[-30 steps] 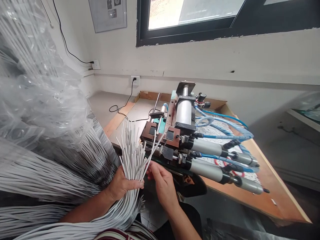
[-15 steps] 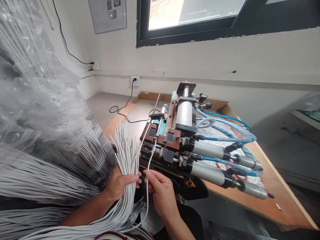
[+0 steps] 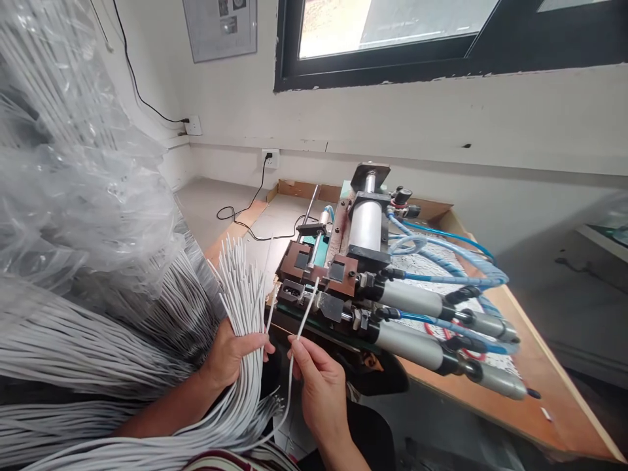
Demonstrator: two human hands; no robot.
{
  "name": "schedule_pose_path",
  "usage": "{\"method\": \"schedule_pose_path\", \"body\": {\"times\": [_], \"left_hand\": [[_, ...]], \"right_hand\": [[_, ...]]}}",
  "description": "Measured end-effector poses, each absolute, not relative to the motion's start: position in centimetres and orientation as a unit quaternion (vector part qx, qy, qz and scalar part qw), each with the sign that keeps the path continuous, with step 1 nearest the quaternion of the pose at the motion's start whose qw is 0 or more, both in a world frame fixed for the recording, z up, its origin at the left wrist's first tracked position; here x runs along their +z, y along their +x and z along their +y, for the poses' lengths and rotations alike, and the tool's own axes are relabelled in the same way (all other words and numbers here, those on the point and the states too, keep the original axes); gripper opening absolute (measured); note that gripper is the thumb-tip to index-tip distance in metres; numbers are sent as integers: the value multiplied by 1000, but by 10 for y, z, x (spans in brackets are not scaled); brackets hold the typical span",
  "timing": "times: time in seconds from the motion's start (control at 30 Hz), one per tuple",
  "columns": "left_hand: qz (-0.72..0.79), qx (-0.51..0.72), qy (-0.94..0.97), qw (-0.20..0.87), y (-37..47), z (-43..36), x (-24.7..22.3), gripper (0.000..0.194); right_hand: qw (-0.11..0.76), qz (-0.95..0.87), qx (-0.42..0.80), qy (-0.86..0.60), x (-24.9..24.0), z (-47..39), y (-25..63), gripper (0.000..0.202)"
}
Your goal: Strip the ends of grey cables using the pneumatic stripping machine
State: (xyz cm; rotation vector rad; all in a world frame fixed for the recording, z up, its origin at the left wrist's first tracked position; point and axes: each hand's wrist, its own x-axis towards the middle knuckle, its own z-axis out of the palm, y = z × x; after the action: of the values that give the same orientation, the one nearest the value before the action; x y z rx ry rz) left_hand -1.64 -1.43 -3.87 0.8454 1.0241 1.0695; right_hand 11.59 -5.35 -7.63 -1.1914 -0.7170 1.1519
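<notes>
With our left hand [image 3: 228, 356] we hold a thick bundle of grey wires [image 3: 241, 304], the thumb laid across its front and the ends fanning upward above the grip. One loose strand [image 3: 270, 314] leans a little away from the others, beside the fingertips. With our right hand [image 3: 321, 384] we pinch a single wire [image 3: 307, 315] narrowly between thumb and forefinger, just beside the bundle; its tip points up toward the machine [image 3: 370, 256], and its lower part curves down and back to the left. The tip lies across our view of the brown block [image 3: 343, 277] at the machine's near end, and we cannot tell whether they touch. Blue hoses [image 3: 452, 279] loop out on the machine's right side, above the wooden table [image 3: 557, 422]. To our left, more long wires [image 3: 112, 337] lie in heavy swaths under crumpled clear plastic [image 3: 88, 203]. On the wall behind the table we see a socket [image 3: 270, 158] with a black plug in it, and higher up, a dark-framed window [image 3: 392, 33].
</notes>
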Motion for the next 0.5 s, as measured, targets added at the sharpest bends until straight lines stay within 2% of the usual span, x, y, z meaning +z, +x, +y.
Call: {"method": "schedule_pose_path", "body": {"times": [0.3,0.5], "left_hand": [[448,473,377,658,-14,-12,-32,15],[455,494,373,640,-13,-7,-28,16]], "right_hand": [[620,-235,580,-474,-60,-37,115,25],[584,-342,504,-536,-67,-37,119,28]]}}
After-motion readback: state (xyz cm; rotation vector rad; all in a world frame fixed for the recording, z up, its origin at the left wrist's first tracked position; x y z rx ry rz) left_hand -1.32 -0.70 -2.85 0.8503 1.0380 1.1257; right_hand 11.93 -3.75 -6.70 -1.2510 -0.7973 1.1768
